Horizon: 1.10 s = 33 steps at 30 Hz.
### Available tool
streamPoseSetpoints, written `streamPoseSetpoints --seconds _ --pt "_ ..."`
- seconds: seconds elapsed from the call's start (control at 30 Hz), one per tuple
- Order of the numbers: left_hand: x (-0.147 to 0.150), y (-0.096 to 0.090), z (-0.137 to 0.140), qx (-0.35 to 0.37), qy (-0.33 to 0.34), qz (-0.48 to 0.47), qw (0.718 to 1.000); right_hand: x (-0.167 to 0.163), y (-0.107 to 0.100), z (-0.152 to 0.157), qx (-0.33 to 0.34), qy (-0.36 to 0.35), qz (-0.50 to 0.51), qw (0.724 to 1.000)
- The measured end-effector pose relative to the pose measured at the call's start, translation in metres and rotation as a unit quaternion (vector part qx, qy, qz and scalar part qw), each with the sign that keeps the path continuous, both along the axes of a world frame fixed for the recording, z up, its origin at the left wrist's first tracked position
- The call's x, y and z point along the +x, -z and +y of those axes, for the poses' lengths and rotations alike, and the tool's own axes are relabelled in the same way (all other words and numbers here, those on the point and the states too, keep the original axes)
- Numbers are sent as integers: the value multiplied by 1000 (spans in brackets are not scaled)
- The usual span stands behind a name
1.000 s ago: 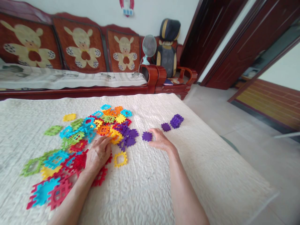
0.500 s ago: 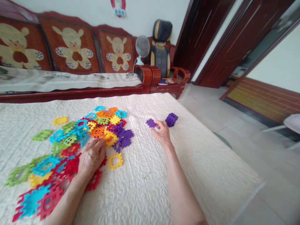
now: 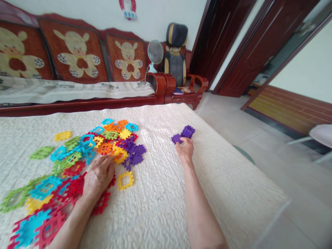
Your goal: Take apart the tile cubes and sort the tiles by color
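The right hand (image 3: 185, 149) has its thumb and fingers drawn together at the near right edge of a purple tile (image 3: 176, 138), which lies just beside a purple stack (image 3: 188, 131) on the pale quilted cloth (image 3: 160, 207); the tile appears pinched, though the fingers cover that edge and I cannot tell whether it is lifted or resting. The same hand hides the near side of the stack, whose layers overlap too closely to count. The left hand (image 3: 100, 173) bends palm down over the mixed heap, fingertips at the edge of a yellow tile (image 3: 119, 154); how far its grip is open, and whether it has hold of anything, cannot be told, since the back of the hand covers the fingers. Red tiles (image 3: 101, 203) show partly from under that wrist and forearm. More purple tiles (image 3: 137, 157) overlap at the heap's right side, near 1 loose yellow frame (image 3: 126, 180) with its whole outline visible. The left edge of the view clips a green frame (image 3: 15, 199), the bottom edge cuts a blue tile (image 3: 32, 226), and the right edge crops a white seat (image 3: 321, 136).
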<state>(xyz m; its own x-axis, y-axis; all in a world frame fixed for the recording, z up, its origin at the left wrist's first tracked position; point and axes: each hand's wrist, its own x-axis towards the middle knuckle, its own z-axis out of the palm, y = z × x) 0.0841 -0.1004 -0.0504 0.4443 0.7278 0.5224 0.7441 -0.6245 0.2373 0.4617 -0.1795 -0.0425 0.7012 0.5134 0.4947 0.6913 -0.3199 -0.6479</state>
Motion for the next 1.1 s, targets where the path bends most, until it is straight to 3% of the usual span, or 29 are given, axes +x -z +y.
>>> streamPoseSetpoints --seconds 0.63,1.1 --pt "0 1 -1 -7 -2 -1 1000 -1 3 1 -15 -4 4 1000" --pt "-1 2 1 18 5 11 1000 3 10 3 31 -7 2 999"
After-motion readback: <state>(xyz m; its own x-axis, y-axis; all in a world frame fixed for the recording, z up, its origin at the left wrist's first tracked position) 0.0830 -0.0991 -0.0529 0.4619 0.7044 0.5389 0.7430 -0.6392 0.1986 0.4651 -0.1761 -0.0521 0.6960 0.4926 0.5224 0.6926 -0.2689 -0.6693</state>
